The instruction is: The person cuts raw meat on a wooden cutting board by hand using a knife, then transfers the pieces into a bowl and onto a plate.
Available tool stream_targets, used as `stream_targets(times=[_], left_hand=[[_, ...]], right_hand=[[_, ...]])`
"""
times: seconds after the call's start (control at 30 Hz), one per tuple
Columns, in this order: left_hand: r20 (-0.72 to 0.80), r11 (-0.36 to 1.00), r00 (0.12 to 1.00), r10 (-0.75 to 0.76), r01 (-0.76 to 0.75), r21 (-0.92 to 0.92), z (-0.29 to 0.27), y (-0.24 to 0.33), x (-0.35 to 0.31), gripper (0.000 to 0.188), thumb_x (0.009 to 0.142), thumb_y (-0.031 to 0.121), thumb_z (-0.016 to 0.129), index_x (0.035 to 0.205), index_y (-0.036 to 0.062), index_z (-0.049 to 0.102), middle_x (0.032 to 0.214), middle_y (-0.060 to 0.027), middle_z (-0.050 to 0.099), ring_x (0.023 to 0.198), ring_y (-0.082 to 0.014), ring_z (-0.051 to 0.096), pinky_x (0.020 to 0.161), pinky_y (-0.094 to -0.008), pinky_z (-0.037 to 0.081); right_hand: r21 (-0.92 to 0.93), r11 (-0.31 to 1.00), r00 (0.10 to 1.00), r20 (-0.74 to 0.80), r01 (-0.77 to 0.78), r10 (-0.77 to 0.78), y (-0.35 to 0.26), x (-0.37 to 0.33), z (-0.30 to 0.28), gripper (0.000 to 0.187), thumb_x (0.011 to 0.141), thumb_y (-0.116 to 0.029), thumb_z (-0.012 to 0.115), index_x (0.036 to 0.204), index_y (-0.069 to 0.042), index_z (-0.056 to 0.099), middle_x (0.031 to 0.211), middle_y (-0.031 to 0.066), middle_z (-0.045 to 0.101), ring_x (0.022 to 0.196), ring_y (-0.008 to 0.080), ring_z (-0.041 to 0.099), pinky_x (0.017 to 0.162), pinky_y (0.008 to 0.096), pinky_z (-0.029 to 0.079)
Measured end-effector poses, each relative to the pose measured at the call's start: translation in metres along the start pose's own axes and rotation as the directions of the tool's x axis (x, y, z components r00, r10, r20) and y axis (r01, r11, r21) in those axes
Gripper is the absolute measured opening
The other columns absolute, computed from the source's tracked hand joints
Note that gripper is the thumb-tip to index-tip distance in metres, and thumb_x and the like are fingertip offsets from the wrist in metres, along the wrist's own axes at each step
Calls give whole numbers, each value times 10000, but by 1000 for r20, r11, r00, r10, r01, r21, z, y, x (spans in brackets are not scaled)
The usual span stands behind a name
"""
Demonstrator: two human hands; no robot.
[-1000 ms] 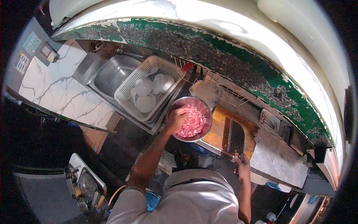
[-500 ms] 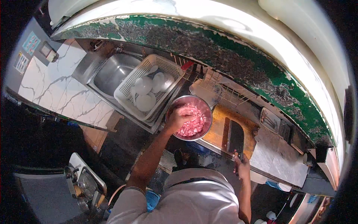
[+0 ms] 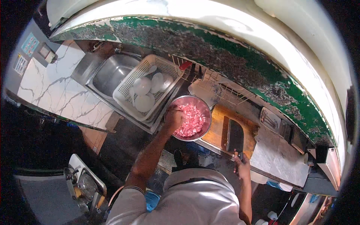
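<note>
A round steel bowl holds chopped pink raw meat in small pieces. My left hand reaches over the bowl's left side, at the edge of the meat; shade hides its fingers, so their grip cannot be made out. To the right, a worn, yellow-brown cutting board lies on the counter. A broad, dark-bladed cleaver rests over it, handle toward me. At the board's near edge, my right hand is closed around the cleaver's handle.
Left of the bowl, a cream plastic basket holds white bowls and ladles beside a steel sink. A wire rack and a tray of utensils stand behind the board. A green, peeling ledge overhangs the counter.
My left hand has drawn back from the middle of the meat toward the bowl's left rim. My right hand stays at the cleaver. The whole view has shifted slightly.
</note>
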State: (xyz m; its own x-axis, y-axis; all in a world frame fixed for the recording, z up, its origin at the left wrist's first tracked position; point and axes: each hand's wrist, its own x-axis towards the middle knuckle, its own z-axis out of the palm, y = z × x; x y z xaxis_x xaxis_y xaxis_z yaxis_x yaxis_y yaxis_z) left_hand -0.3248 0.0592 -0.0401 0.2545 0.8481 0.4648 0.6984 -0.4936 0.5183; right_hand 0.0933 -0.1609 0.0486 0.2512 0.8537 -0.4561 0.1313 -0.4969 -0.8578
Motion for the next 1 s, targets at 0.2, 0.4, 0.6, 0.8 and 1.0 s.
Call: stream_targets(times=[0.2,0.4,0.6,0.8,1.0], left_hand=[[217,980,956,199,-200,-15,12,-22,-25,271,781,286,877,945,83,803,1027,-148,758,1052,-358,718,971,-501,570],[341,935,940,25,-143,324,60,62,-17,257,831,292,789,1035,136,812,1172,-113,715,1259,-348,601,1065,-495,531],[326,959,940,-104,8,284,89,-8,-29,212,950,213,679,841,47,754,801,-221,735,739,-405,738,754,-534,591],[312,940,948,-54,153,-303,51,-3,-2,227,929,86,671,1102,42,812,1034,-233,788,957,-405,776,852,-462,605],[355,963,934,-45,135,-235,-1,60,21,263,943,109,682,1159,36,812,1179,-203,789,1071,-404,745,944,-467,585]], right_hand=[[70,998,997,80,1,-6,1,11,3,273,1039,-295,781,1161,-84,658,714,-15,570,487,102,508,423,290,422],[75,997,999,51,5,-9,7,6,-11,237,1083,-228,713,1282,-102,696,700,-38,513,485,82,454,417,286,401],[77,997,998,67,-12,6,-6,8,-9,246,1047,-279,774,1141,-90,649,697,-26,539,483,95,479,415,289,402],[122,993,999,53,-12,5,3,2,-29,234,1052,-265,767,1169,-93,660,713,-25,551,497,91,483,419,284,406],[61,998,1000,20,-18,17,13,4,-33,269,1062,-267,755,1255,-99,674,717,-33,546,488,95,475,422,286,412]])
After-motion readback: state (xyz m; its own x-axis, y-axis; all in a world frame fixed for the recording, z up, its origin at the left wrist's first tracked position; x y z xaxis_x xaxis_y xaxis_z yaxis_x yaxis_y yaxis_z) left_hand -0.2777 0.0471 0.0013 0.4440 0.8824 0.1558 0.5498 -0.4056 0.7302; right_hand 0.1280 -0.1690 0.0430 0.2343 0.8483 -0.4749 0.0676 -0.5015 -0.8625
